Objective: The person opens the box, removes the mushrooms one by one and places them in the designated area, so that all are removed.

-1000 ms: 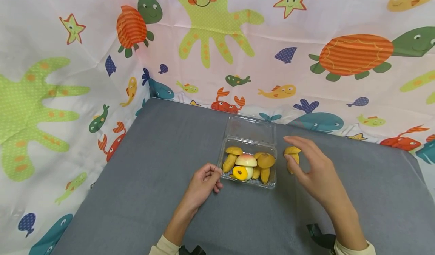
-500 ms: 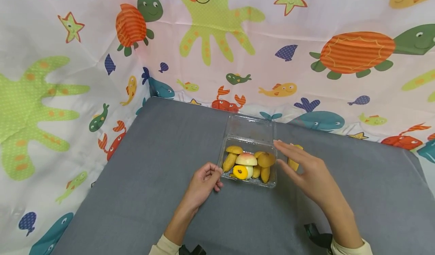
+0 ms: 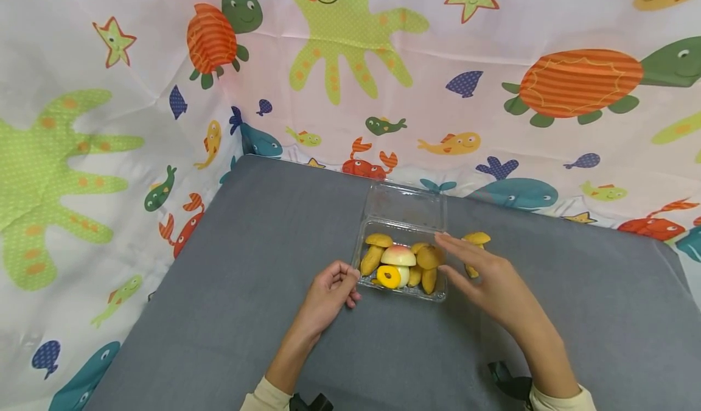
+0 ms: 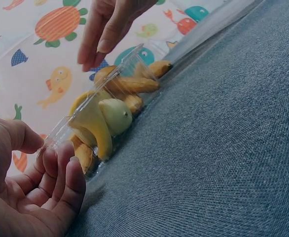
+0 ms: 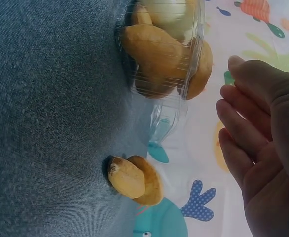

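- Left hand (image 3: 328, 292) pinches the plastic box (image 3: 411, 296) at its near left corner, likely steadying so light a thing.
- Right hand (image 3: 493, 277), empty, thumb and fingers apart, hovers by the box's right edge.
- Inside: several mushrooms (image 3: 372, 260); lid (image 3: 406, 207) folded back, presumably for access.
- Loose mushroom (image 3: 476, 238) on the worktop (image 3: 257, 228), right of the box.

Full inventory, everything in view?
Clear box: 1, transparent, table middle, lid open
Boxed mushrooms: at least 3, ochre, box left and right
Pale mushroom: 1, cream with reddish cap, box middle
Yellow piece: 1, yellow, box front
Loose mushroom: 1, ochre, right of box
Table cover: 1, grey, beneath box
Patterned backdrop: count unclear, multicoloured, behind table
Sleeves: 2, cream, lower edge
Wrist gear: 2, black, lower edge
Left hand: 1, pinching box's left corner
Right hand: 1, by box's right edge
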The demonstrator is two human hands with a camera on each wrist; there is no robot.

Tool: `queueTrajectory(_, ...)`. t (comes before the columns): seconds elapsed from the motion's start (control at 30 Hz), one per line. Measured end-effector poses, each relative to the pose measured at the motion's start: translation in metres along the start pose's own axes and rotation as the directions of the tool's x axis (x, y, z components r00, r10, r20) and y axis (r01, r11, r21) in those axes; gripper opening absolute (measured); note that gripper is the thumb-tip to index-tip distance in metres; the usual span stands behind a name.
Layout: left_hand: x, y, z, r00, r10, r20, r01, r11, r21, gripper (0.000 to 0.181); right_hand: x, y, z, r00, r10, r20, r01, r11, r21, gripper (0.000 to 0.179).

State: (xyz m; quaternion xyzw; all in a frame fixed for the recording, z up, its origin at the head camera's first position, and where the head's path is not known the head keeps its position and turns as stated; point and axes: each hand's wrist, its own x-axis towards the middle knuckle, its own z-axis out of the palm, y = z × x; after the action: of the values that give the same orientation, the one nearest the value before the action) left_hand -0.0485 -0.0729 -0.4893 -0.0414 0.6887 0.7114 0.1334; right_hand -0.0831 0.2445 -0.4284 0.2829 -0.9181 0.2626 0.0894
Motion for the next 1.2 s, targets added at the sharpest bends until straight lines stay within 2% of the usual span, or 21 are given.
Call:
queueTrajectory(0.5,0.001,0.002,0.001,1.000,-0.005,-0.003,0.005,1.000,-0.010,0.019,0.001,0.004,0.004,0.999,-0.032,0.033,0.034,0.997,-0.070,0.076)
queueTrajectory(1.2,0.001,0.001,0.001,1.000,-0.003,-0.003,0.003,1.000,-0.009,0.022,0.001,0.009,0.013,0.998,-0.041,0.051,0.046,0.995,-0.088,0.069)
